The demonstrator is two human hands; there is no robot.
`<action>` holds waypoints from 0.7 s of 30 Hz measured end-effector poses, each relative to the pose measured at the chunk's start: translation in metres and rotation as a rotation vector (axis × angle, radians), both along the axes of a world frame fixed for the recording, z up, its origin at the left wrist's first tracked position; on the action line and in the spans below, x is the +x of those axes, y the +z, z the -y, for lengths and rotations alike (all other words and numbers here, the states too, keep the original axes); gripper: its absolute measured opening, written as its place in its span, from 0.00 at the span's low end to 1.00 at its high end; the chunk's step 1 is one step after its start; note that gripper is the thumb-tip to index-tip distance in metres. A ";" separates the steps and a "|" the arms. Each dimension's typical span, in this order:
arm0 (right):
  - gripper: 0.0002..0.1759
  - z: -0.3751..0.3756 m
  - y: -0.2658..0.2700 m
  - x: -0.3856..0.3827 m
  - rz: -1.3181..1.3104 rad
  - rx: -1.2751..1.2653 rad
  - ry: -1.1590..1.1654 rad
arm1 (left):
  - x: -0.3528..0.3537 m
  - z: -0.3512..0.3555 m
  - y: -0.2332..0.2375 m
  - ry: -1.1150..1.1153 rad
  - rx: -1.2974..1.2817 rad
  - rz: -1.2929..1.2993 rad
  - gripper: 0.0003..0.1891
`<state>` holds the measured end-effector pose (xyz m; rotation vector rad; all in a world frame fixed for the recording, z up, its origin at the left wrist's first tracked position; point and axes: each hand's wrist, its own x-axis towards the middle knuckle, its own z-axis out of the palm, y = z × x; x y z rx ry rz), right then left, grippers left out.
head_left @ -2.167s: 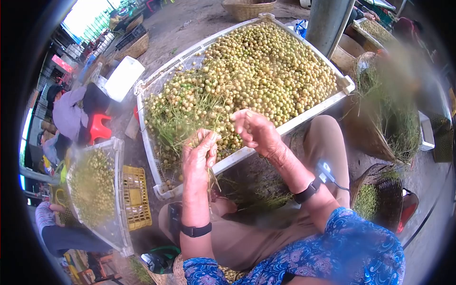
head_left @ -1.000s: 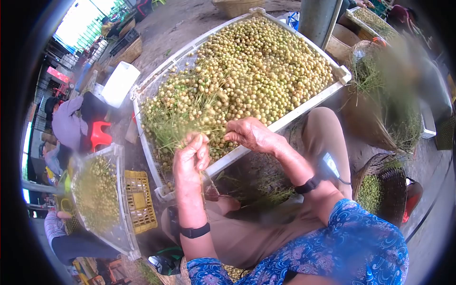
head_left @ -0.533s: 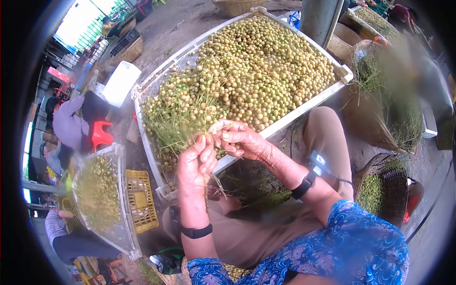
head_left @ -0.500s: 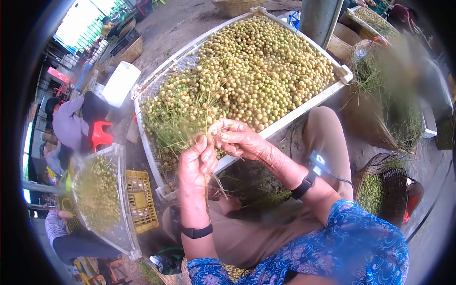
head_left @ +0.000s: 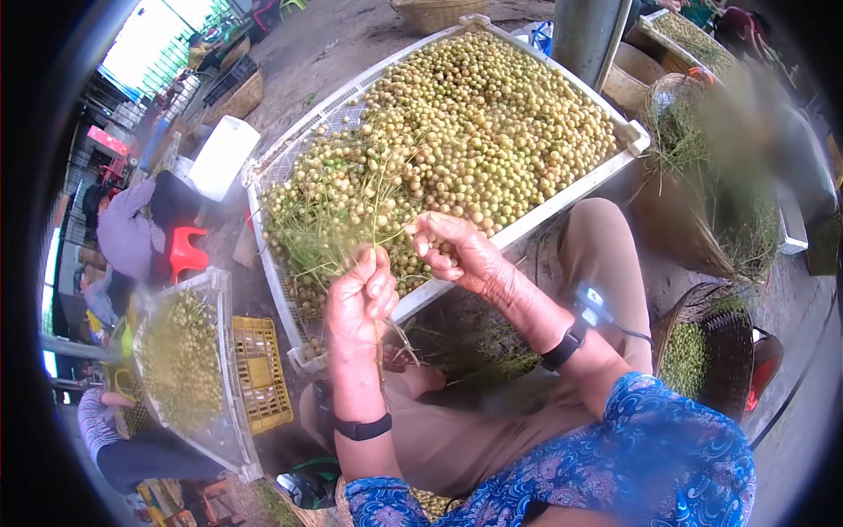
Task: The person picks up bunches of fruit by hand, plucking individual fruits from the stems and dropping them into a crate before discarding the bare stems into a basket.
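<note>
My left hand [head_left: 362, 294] is closed in a pinch around a thin green fruit stem [head_left: 378, 198]. The stem rises above the fingers, and its lower end hangs down past my wrist. To the right, my right hand [head_left: 461, 253] has curled fingers, with thumb and forefinger at the tip of a thin side twig of that stem. Both hands are over the near edge of a white mesh tray [head_left: 562, 195]. Small round yellow-green fruits [head_left: 492, 132] fill much of it, and loose green stems [head_left: 303, 250] lie at its left side.
A second fruit tray [head_left: 219, 351] and a yellow crate [head_left: 262, 373] stand at left, near other people [head_left: 130, 230]. At right are a basket heaped with stems [head_left: 694, 193] and a dark basket of green fruits [head_left: 685, 360]. A metal post [head_left: 588, 44] rises behind the tray.
My right hand has moved slightly right, away from my left hand, and the side twig now spans the gap between them. My left hand has barely moved.
</note>
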<state>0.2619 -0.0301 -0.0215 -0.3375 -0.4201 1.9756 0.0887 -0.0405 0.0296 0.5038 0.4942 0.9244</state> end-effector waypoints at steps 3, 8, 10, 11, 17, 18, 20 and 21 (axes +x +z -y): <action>0.13 0.000 0.002 -0.001 0.034 0.057 0.014 | 0.001 0.000 0.000 0.001 0.007 -0.015 0.08; 0.11 -0.005 0.001 0.003 -0.223 0.030 0.075 | 0.000 0.001 -0.003 0.004 0.003 -0.118 0.09; 0.11 -0.003 0.005 0.005 -0.330 0.004 0.124 | 0.007 0.004 -0.001 0.005 -0.011 -0.132 0.09; 0.11 -0.002 0.006 0.007 -0.436 -0.024 0.171 | 0.010 0.006 -0.001 0.003 -0.026 -0.144 0.09; 0.15 -0.017 -0.008 0.024 -0.645 0.188 0.203 | 0.005 0.005 0.000 -0.056 0.012 0.001 0.08; 0.16 -0.018 -0.007 0.023 -0.438 0.205 0.151 | 0.006 0.008 0.001 -0.066 -0.018 0.004 0.09; 0.24 -0.018 -0.006 0.016 -0.088 0.101 0.026 | 0.010 0.009 -0.001 -0.099 -0.022 0.021 0.09; 0.25 -0.017 0.002 0.011 -0.039 0.061 0.007 | 0.012 0.010 -0.001 -0.101 -0.022 0.018 0.09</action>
